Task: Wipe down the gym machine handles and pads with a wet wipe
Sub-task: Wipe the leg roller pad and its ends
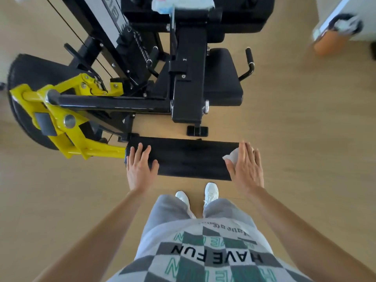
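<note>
Lowest in the frame, two white shoes [211, 191] on the wood floor [305, 129]. Just above them, at centre, the long black pad [191, 159], lying crosswise. On its left end, the left hand [140, 166]: flat, fingers straight and a little spread, thumb along the near edge, gripping nothing. On its right end, the right hand [247, 168]: also flat with straight fingers, pressing the white wipe [232, 156] onto the pad, with just a crumpled corner visible past the thumb. By the look of it, a thin, limp, damp wipe, likely to bunch up or slip out, so better kept spread under palm and fingers than pinched. Pad probably firm foam under slick vinyl, perhaps free to roll on the yellow arm [97, 148] at left, so worth steadying at the opposite end. Higher, right of centre, the black seat [223, 82], and beside it a curved handle [249, 58], judged hard and narrow, best wrapped in the wipe. At the top edge, blurred, possibly a wipes pack [162, 4].
</note>
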The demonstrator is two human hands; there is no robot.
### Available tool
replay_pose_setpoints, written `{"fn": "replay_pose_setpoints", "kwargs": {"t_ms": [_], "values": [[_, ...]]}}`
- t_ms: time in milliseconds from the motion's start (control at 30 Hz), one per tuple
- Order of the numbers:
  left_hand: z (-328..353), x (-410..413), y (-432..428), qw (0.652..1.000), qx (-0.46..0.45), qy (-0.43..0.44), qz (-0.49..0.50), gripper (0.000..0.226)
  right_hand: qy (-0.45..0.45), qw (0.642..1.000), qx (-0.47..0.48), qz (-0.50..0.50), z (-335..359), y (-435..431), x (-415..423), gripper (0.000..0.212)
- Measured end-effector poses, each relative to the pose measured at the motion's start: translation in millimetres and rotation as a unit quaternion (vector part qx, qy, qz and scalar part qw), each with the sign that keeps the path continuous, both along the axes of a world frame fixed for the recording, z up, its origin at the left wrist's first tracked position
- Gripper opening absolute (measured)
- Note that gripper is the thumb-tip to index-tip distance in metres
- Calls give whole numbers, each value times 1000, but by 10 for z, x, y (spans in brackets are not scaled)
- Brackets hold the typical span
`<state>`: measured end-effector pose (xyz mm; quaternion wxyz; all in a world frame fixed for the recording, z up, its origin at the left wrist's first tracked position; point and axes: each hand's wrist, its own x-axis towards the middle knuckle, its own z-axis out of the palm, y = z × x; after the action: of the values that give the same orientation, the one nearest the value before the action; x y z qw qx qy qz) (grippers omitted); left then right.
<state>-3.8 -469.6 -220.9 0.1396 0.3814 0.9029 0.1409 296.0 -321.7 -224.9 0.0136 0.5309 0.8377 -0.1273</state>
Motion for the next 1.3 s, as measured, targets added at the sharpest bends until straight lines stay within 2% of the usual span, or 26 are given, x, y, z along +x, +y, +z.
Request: {"fn": "replay_pose_setpoints", "kwargs": {"t_ms": [100,233,367,533,667,867,967,1100,1300], "values": [[5,20,23,1000,-14,4,1,54,60,997,-17,-36,-18,-15,85,67],[37,12,36,1000,-15,11,-9,53,65,997,22,-21,-66,-84,76,44],[65,-130,16,998,-29,44,-39,52,19,997,50,-51,-161,-222,19,49],[16,-567,-92,990,40,61,-123,44,44,993,60,-95,-197,-317,-193,47],[-32,-850,-192,996,56,-27,-62,49,53,992,30,-113,-178,-455,-596,53],[-9,-1130,-229,983,63,-166,-50,61,-2,999,11,-51,-112,-839,-1488,59],[-29,-1236,-224,977,63,-192,-66,60,-20,1000,2,-2,-70,-934,-1862,58],[-26,-1370,-226,970,62,-211,-105,57,27,999,-5,36,-20,-1060,-2241,71],[-40,-1419,-223,966,70,-227,-103,56,92,990,-80,71,101,-1194,-2432,60]]}}
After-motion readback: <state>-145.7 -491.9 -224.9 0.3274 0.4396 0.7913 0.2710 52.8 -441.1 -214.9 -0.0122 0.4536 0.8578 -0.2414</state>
